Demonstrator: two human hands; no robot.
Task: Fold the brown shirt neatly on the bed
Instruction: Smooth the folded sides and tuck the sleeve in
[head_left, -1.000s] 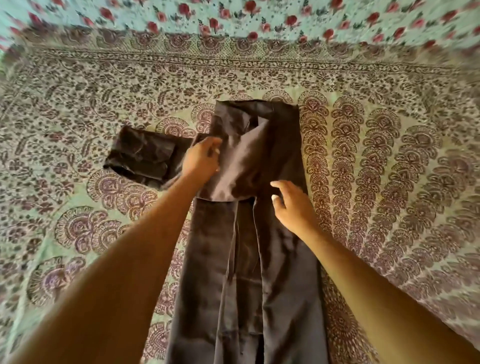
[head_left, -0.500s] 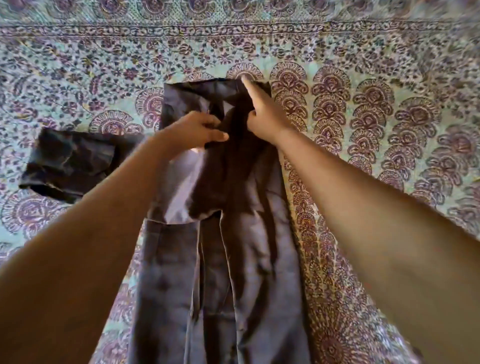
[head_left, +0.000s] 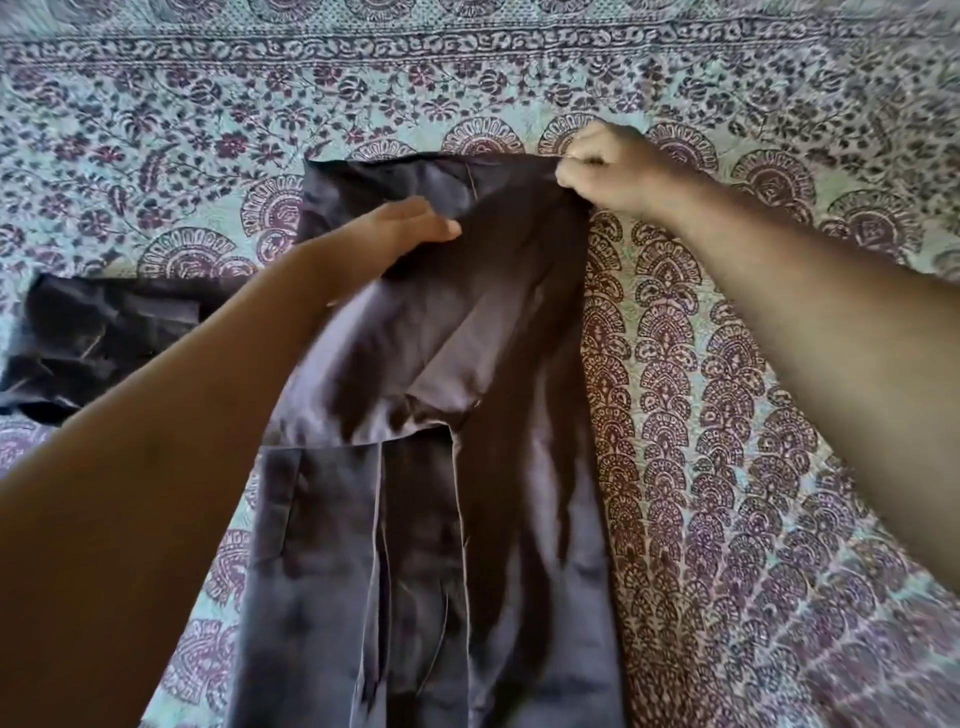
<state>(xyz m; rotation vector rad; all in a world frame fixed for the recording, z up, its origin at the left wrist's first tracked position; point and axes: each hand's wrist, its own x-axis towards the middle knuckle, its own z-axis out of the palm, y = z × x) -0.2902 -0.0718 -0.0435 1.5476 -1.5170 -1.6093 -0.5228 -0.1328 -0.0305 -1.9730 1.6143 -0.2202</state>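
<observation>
R hand (head_left: 613, 169) pinches brown shirt (head_left: 467, 415) top-right corner; bedspread (head_left: 753, 467) alongside.

Sleeve (head_left: 104, 332) blocks left, bedspread (head_left: 753, 493) right — passable

Hem of brown fabric shirt (head_left: 519, 364): cut off below.
Its outstretched sleeve (head_left: 104, 338): partly behind left forearm (head_left: 182, 415), possibly folded.

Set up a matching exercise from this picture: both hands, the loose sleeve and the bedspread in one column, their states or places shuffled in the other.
Column one:
1. left hand
2. right hand
3. sleeve
4. bedspread

Column two:
a. pinches the far corner of the brown shirt
b. patterned, lies under everything
c. rests flat on the shirt near the collar
d. lies out to the side on the bed

Pairs: 1-c; 2-a; 3-d; 4-b
</observation>
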